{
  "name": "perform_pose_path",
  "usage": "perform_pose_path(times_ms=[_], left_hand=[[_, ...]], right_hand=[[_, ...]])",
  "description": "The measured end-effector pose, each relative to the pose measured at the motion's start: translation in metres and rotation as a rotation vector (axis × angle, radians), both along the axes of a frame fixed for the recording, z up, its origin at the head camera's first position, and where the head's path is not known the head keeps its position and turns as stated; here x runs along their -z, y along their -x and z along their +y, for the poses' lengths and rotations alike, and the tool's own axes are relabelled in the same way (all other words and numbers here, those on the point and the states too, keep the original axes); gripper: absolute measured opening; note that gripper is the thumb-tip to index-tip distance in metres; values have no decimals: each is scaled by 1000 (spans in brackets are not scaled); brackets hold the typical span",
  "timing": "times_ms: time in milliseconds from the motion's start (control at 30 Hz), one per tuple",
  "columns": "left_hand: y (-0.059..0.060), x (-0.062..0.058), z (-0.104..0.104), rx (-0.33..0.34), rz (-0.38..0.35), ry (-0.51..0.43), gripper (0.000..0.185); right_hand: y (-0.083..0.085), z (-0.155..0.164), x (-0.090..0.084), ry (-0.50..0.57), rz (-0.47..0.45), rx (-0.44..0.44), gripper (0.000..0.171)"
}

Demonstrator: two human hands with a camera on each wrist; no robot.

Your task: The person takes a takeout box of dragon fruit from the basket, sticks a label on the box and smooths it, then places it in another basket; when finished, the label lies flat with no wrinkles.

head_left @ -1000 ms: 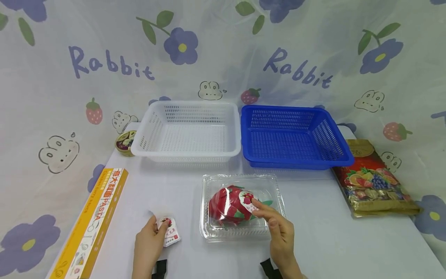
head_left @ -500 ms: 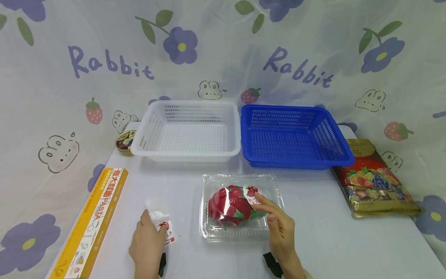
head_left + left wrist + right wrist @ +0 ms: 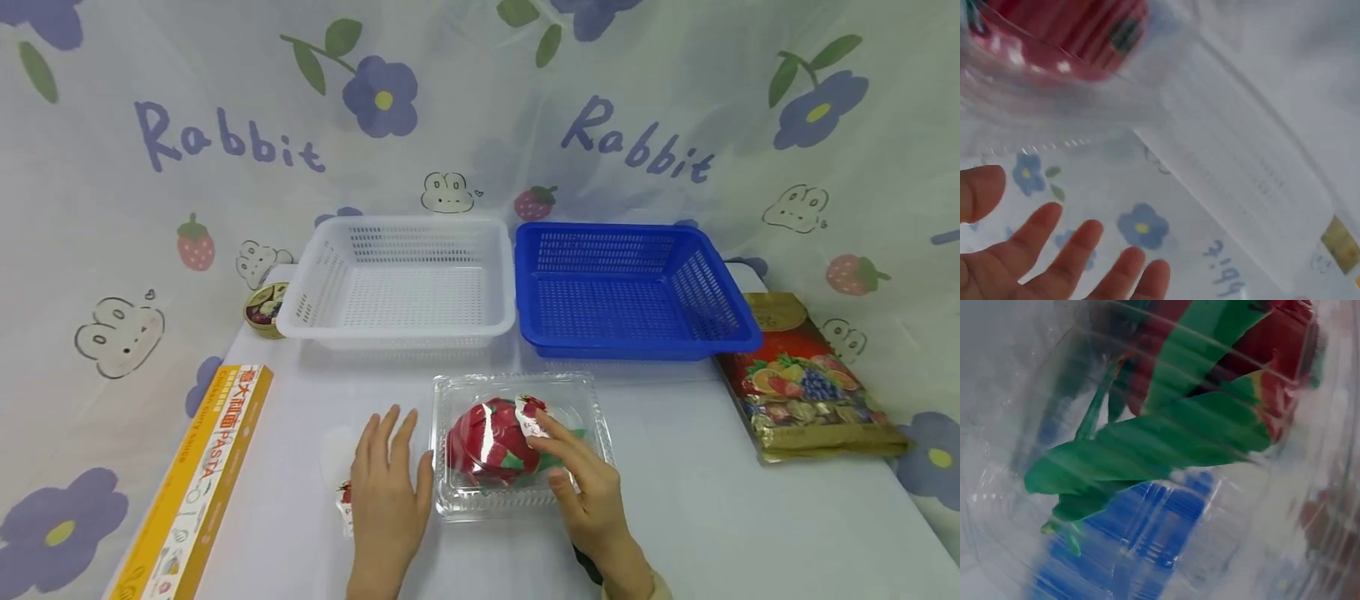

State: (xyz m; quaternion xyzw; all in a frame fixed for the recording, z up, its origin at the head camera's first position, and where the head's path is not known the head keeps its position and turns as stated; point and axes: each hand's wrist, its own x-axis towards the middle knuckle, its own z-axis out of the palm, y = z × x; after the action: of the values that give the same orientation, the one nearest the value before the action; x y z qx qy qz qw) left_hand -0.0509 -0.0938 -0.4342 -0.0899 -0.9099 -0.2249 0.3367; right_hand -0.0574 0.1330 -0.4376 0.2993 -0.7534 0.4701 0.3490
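A clear plastic clamshell box (image 3: 517,502) sits at the table's front centre with a red and green dragon fruit (image 3: 487,446) inside. My right hand (image 3: 583,487) lies over the lid, its straight fingertips pressing a small strawberry-print packet (image 3: 532,414) against it. My left hand (image 3: 386,479) lies flat on the table with straight fingers, touching the box's left side. A second small packet (image 3: 344,502) peeks out under its left edge. The left wrist view shows spread fingers (image 3: 1054,250) below the fruit (image 3: 1066,31). The right wrist view shows the fruit's green leaves (image 3: 1166,444) through the plastic.
A white basket (image 3: 300,312) and a blue basket (image 3: 637,346) stand side by side behind the box. A long yellow pasta box (image 3: 202,483) lies at the left edge, a fruit-print bag (image 3: 806,392) at the right. A small round tin (image 3: 262,308) sits beside the white basket.
My left hand let go of its small packet, slid right and flattened beside the box. My right hand moved its packet a little further back on the lid.
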Motion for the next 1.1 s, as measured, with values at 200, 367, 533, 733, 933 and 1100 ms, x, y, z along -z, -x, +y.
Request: perform_pose_path(times_ms=[200,367,533,733,933,1100], left_hand=[[-1,3,34,185,-42,141,55],[-4,2,45,214,-138,277,56],[-5,-1,46,205,-164,332,56],[-3,-2,46,212,-191,314,57],[-1,0,44,232,-185,321,57],[0,1,43,264,-180,317,54]], right_hand=[[3,-4,2,-108,63,42,46],[1,-6,4,-182,63,80,47],[-3,-6,6,-222,34,103,48],[-3,-6,7,-243,36,106,49],[-3,-7,7,-264,40,122,51],[-4,-6,7,-273,38,129,50]])
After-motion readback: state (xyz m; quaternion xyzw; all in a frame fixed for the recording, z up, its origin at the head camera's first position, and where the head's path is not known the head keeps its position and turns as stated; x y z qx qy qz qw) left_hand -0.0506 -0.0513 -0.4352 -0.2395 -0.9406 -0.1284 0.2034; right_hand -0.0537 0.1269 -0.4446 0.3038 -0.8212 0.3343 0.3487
